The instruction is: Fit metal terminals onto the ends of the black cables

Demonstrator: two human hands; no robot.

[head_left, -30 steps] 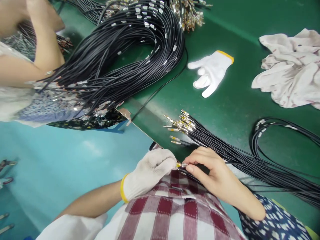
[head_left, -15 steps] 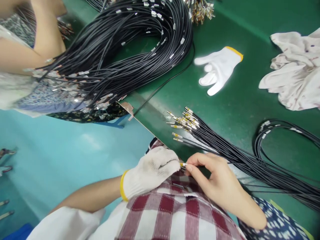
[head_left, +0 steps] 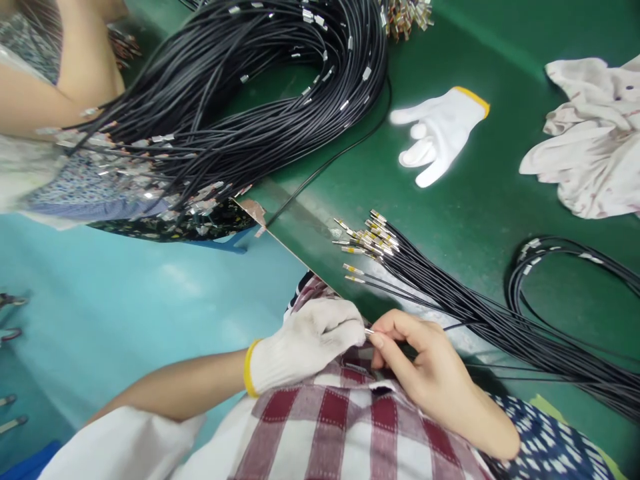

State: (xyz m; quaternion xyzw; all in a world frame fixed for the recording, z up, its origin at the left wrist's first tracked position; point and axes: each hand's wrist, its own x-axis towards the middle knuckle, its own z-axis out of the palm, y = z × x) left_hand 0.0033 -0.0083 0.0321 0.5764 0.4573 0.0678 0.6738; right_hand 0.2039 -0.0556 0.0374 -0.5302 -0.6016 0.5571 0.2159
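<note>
gloved left hand [head_left: 311,343] and bare right hand [head_left: 434,368], both nearly closed, pinch one metal tip [head_left: 369,331] whose yellow band no longer shows, its handling apparently unfinished.

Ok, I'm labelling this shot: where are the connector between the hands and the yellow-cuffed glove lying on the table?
Connector [head_left: 369,331]: head view, its exposed metal part.
Yellow-cuffed glove [head_left: 447,127]: head view, middle of its white body.
</note>
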